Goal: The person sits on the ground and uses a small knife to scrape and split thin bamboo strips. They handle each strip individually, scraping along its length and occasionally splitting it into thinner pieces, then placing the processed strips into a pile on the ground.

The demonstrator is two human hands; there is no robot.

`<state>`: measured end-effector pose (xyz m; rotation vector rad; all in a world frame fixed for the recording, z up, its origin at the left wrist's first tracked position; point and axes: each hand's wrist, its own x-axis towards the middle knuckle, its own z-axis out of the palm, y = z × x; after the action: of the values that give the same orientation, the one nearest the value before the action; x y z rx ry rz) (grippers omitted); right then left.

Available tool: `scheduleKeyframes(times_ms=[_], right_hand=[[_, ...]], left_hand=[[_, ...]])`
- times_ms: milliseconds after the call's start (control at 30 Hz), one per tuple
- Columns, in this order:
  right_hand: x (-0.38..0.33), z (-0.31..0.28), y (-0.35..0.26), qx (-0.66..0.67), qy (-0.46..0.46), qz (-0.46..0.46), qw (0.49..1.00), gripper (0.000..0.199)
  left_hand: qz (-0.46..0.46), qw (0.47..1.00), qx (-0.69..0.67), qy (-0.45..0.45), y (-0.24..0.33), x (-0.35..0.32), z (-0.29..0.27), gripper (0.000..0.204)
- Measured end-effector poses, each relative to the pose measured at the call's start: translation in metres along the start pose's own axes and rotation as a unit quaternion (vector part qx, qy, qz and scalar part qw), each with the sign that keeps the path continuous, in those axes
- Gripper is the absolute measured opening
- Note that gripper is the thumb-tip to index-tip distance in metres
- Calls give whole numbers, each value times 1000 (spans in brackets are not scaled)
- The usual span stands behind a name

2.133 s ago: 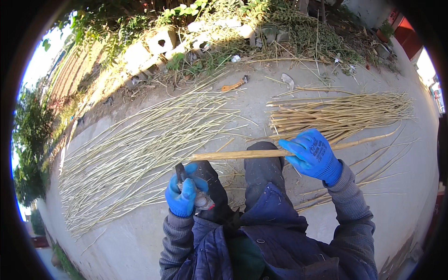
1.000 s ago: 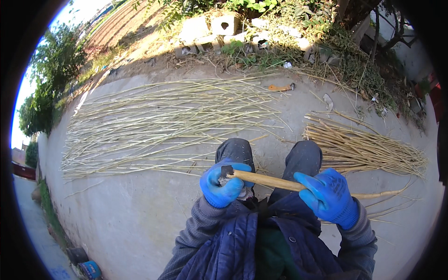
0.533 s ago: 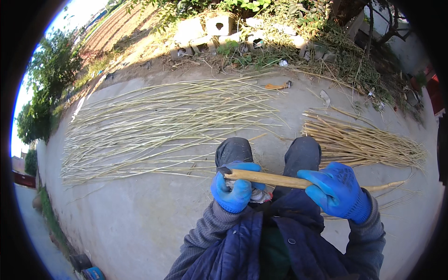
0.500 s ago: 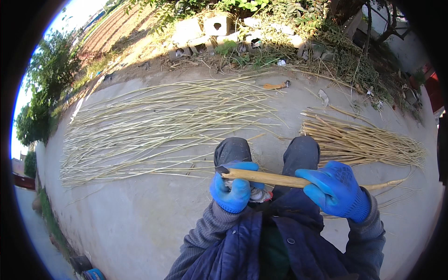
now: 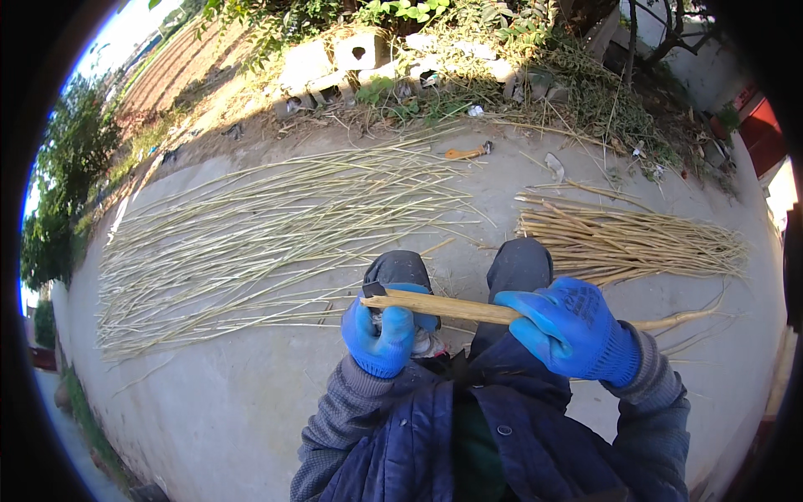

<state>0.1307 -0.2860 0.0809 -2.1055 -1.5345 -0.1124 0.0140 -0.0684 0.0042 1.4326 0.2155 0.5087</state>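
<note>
A long peeled-looking wooden stick (image 5: pixel 456 308) lies crosswise in front of my knees, its left end pale and split. My right hand (image 5: pixel 573 328), in a blue glove, is wrapped round its middle, and the thin, crooked end runs out to the right. My left hand (image 5: pixel 381 335), gloved in blue too, is closed at the split end, thumb below and fingers above. By that end a dark, flat, blade-like piece (image 5: pixel 373 289) sticks up from the left hand. Whitish cloth (image 5: pixel 428 344) shows beneath the fingers; the glove hides how it joins the dark piece.
Thin pale stems (image 5: pixel 276 234) are spread on the concrete at left. A bundle of thicker brown sticks (image 5: pixel 619 238) lies at right. Beyond them are an orange-handled tool (image 5: pixel 467 152), hollow blocks (image 5: pixel 358 52) and brush (image 5: pixel 602 100). My knees (image 5: pixel 520 269) are raised close to the stick.
The view has shifted slightly, so the ground things appear farther left. Both hands keep their hold with the stick between them; its split left end now shows more pale wood.
</note>
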Motion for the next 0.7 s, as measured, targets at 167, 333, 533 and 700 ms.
scheduleKeyframes(times_ms=[167, 333, 533, 700], right_hand=[[5, 7, -3, 18, 14, -8, 1000, 38], [9, 5, 6, -7, 9, 5, 1000, 34], [23, 28, 6, 113, -4, -24, 993, 17], [25, 30, 11, 158, 2, -9, 987, 16]], left_hand=[[42, 992, 53, -107, -3, 3, -1, 35], [-18, 1000, -22, -5, -3, 13, -19, 37], [-30, 997, 49, -59, -7, 11, -6, 47], [-55, 993, 81, -63, 8, 14, -10, 47]])
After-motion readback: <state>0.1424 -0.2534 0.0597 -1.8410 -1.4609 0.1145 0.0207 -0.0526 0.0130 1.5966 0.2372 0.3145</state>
